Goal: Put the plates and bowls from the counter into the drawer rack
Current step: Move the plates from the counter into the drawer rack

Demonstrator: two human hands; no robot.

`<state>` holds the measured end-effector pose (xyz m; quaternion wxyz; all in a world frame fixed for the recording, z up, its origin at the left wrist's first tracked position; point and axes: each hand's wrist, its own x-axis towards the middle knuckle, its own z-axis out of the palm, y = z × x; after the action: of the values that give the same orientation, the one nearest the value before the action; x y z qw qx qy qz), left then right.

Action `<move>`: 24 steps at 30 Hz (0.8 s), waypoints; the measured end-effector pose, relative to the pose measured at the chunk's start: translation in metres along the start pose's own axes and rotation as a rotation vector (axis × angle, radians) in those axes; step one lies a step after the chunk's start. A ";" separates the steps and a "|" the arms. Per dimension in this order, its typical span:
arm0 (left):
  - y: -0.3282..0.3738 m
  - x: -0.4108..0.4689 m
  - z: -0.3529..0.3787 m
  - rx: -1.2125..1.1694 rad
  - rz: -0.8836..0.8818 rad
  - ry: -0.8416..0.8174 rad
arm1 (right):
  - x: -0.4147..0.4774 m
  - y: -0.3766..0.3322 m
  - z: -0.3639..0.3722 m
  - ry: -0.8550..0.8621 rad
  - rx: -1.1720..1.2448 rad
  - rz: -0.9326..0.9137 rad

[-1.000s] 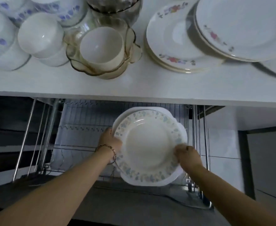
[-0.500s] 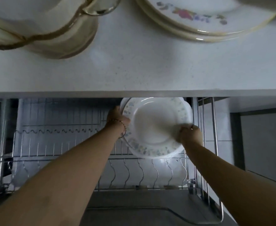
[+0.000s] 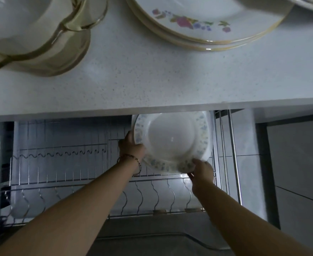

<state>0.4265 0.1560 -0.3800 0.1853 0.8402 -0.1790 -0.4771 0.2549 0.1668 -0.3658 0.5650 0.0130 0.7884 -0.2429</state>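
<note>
Both hands, left (image 3: 131, 147) and right (image 3: 201, 171), grasp the stacked white floral-rimmed plates (image 3: 172, 143) under the speckled white bench (image 3: 152, 76), now deeper into the steel wire drawer rack (image 3: 63, 156) than before.

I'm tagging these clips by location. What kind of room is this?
Most likely a home kitchen: a white speckled counter holds floral plates and an amber glass bowl, and below it a pull-out wire dish rack is being loaded.

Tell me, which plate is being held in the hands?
The blue-flowered plate down in the drawer rack; the fruit-patterned plates lie untouched on the counter.
</note>
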 end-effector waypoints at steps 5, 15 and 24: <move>0.008 -0.002 0.006 -0.074 0.037 -0.037 | 0.013 -0.013 -0.009 -0.022 0.046 -0.032; 0.032 -0.087 -0.020 0.407 0.147 -0.097 | -0.047 -0.041 -0.050 -0.283 -0.866 -0.107; 0.197 -0.208 -0.037 0.227 0.572 -0.046 | -0.181 -0.232 -0.098 -0.412 -0.962 -0.802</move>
<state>0.3337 0.0892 -0.1145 0.2132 0.7600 -0.4646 -0.4013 0.1654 0.0472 -0.0941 0.5129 -0.5827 0.6282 -0.0526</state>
